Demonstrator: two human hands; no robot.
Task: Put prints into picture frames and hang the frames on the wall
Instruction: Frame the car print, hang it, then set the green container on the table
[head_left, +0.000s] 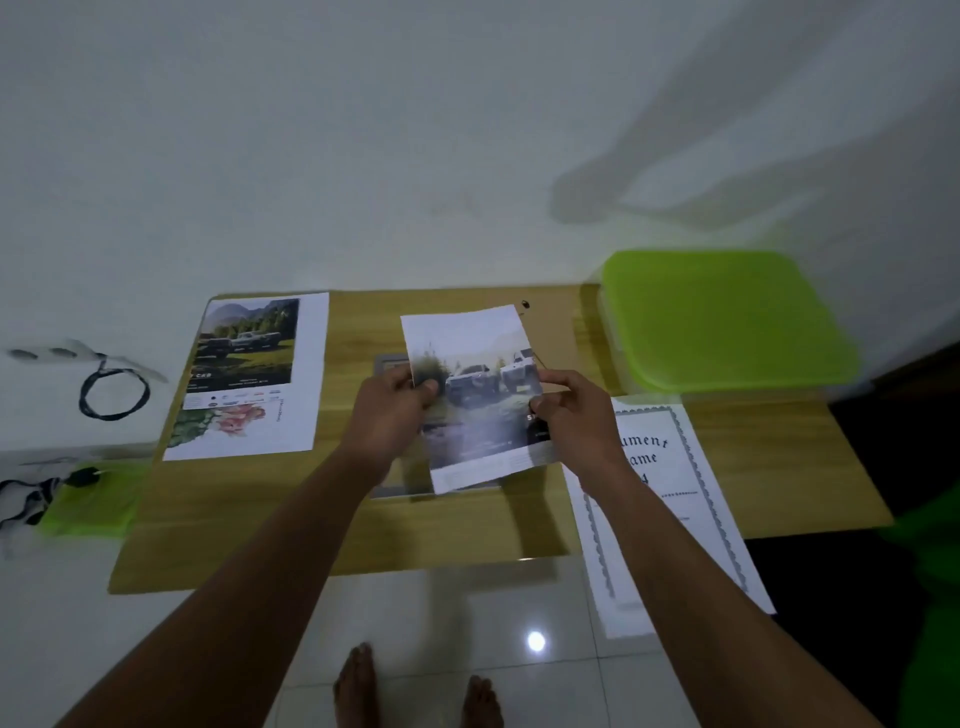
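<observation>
Print (475, 395) pinched by left hand (392, 410) and right hand (576, 415) at side edges, centre frame; long axis upright; frame (388, 364) directly beneath.

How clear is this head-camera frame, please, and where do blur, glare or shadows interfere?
Head view: dim overall; the print, pinched by the left hand and right hand, is smeared by motion blur; the green lid looks soft-edged too; a bright glare spot sits on the floor tile; the arms' shadow falls across the wall.
</observation>
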